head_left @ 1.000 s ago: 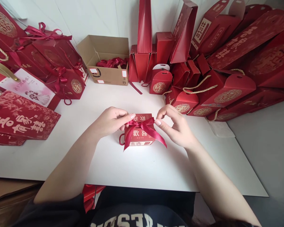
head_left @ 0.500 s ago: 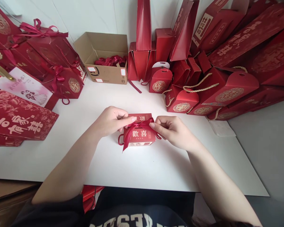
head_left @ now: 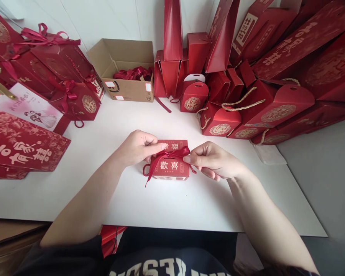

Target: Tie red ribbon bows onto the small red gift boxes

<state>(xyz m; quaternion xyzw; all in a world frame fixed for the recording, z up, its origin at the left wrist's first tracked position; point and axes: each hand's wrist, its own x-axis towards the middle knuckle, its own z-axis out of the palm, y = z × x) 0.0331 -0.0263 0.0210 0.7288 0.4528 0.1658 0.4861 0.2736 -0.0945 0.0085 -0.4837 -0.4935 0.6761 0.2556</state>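
Observation:
A small red box with pale lettering stands on the white table in front of me. Across its top runs a dark red ribbon tied in a bow, with one tail hanging over the box's front left. My left hand pinches the ribbon at the left, its thumb over the box's top. From the right, my right hand holds the bow's right side between thumb and index finger, its other fingers curled loosely. A twisted red cord sticks out at the box's left.
A cardboard box holding dark red ribbons stands at the back. Red gift boxes and bags are stacked on the left. More red boxes, some with gold rope handles, crowd the back right. A grey surface lies beyond the table's right edge.
My right hand has shifted slightly right, and its lower fingers have loosened. The box has turned and slid slightly toward the right, and the ribbon's left tail has swung a little left.

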